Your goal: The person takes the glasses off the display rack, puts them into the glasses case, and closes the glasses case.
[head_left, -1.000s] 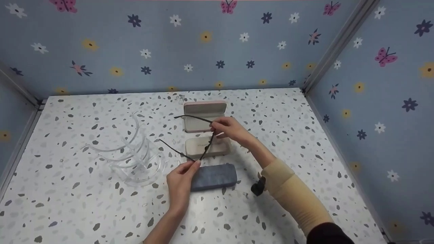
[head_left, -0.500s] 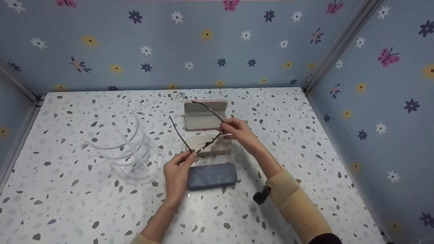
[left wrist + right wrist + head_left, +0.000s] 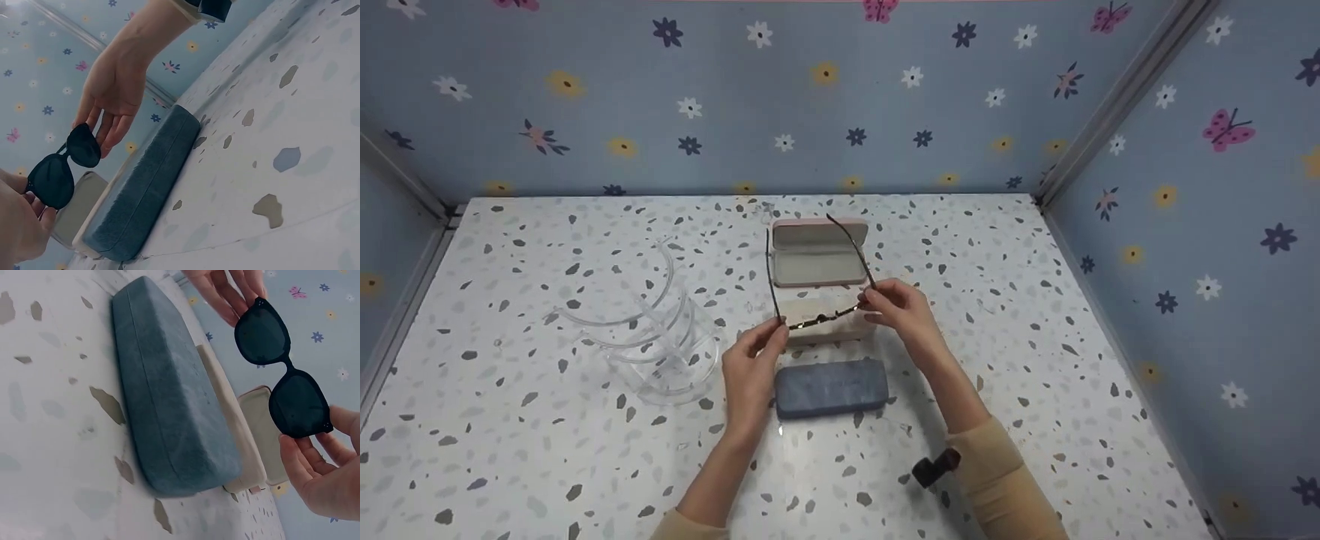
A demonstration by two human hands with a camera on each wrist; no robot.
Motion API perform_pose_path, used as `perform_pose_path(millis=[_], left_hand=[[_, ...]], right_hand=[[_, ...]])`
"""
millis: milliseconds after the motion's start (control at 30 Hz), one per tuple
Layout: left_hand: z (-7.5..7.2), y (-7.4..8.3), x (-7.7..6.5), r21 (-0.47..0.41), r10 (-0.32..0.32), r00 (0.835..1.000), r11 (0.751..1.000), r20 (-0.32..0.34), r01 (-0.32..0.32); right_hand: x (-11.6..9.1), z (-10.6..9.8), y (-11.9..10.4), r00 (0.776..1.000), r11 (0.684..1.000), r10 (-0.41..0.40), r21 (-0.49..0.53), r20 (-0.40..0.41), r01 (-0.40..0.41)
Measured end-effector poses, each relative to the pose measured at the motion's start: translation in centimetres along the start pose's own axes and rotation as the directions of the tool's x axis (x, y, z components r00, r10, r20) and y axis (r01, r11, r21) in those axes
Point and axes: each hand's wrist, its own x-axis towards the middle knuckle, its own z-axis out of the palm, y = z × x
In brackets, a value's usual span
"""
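Note:
Dark-framed sunglasses [image 3: 821,319] are held up between both hands, temples unfolded and pointing toward the far wall. My left hand [image 3: 750,364] pinches the left corner of the frame, while my right hand [image 3: 906,309] pinches the right corner. Both dark lenses [image 3: 263,333] show in the right wrist view, and the whole front of the sunglasses [image 3: 52,179] faces the left wrist camera. Below them lies a cream glasses case [image 3: 829,337], closed and partly covered by the sunglasses. A blue glasses case [image 3: 831,390], closed, lies nearer. Farther back, a pinkish case [image 3: 819,268] stands open with a pale lining.
A clear plastic display stand [image 3: 675,349] with curved arms is left of the cases on the speckled white table [image 3: 547,450]. Flowered blue panels [image 3: 780,97] enclose the back and sides. A small black device [image 3: 936,468] sits at the right sleeve.
The sunglasses have turned clockwise in the head view, from slanted to nearly level across the cases. My right hand has moved right and nearer; my left hand has shifted slightly away from me.

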Motion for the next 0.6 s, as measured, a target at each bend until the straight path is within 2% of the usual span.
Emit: perform_pose_path(millis=[200, 400, 600], left_hand=[[-0.3, -0.1, -0.1, -0.023, 0.018, 1.0, 1.0, -0.008, -0.018], [-0.2, -0.5, -0.2, -0.026, 0.119, 0.993, 0.993, -0.004, -0.119], [0.0, -0.4, -0.3, 0.003, 0.201, 0.98, 0.98, 0.017, -0.201]], right_hand=[[-1.3, 0.5, 0.5, 0.998, 0.999, -0.044, 0.028, -0.037, 0.045], [-2.2, 0.6, 0.9, 0.995, 0.996, -0.071, 0.041, -0.066, 0.074], [-2.9, 0.4, 1.3, 0.99, 0.994, -0.105, 0.006, -0.097, 0.106]])
